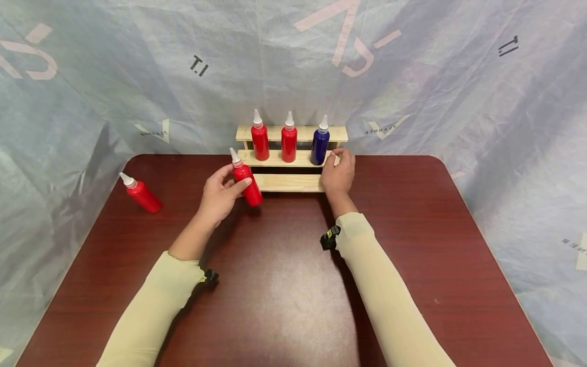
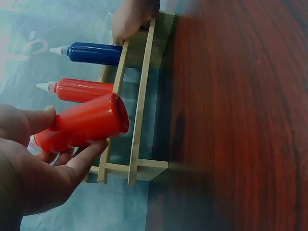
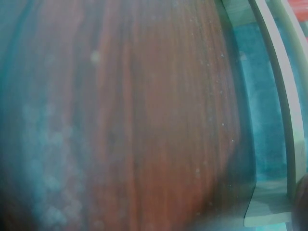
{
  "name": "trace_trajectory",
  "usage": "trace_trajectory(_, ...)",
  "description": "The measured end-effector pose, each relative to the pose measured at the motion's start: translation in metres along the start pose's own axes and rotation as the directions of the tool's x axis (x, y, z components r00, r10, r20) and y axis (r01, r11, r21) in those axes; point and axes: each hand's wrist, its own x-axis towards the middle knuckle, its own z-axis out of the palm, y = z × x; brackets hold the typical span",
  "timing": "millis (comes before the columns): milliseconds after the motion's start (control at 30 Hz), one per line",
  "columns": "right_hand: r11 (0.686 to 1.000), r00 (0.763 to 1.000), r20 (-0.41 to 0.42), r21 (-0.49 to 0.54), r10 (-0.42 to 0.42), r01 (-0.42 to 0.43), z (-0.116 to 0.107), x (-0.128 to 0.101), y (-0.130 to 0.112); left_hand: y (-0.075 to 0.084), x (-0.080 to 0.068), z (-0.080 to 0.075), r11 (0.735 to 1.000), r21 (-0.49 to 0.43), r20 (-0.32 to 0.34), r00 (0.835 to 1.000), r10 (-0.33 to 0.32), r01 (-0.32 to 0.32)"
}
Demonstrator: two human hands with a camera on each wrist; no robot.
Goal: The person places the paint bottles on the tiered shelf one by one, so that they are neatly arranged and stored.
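Red bottle [image 1: 246,183]: tilted, held just in front of the wooden rack [image 1: 289,182], at its left end.
Risk: I judge its base may catch the front rail and slip (the grip is only at the fingertips).
Left hand [image 1: 220,196]: fingers and thumb curled round this bottle.
Right hand [image 1: 338,173]: fingers curled on the rack's right end, beside the blue bottle [image 1: 319,144].

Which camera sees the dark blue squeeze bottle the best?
The head view: the dark blue squeeze bottle with a white nozzle stands whole on the wooden rack, beside the right hand. The left wrist view shows it sideways, its base hidden behind a rack slat. The right wrist view misses it.
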Motion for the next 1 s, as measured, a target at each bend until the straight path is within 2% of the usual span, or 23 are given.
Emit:
trace_trajectory(200, 1.000, 1.000, -0.002, 0.003, 0.001, -0.001, -0.001, 0.000, 0.000, -0.001, 0.006, 0.002, 0.998, 0.058, -0.023, 0.999, 0.035, -0.033)
trace_trajectory(800, 1.000, 1.000, 0.000, 0.014, 0.012, -0.012, -0.003, -0.002, -0.003, 0.001, 0.017, 0.025, 0.994, 0.045, 0.050, 0.994, 0.100, -0.102)
trace_trajectory(1000, 1.000, 1.000, 0.002, 0.013, 0.015, -0.015, -0.002, -0.001, -0.004, 0.001, 0.020, 0.033, 0.985, 0.071, 0.069, 0.986, 0.151, -0.156)
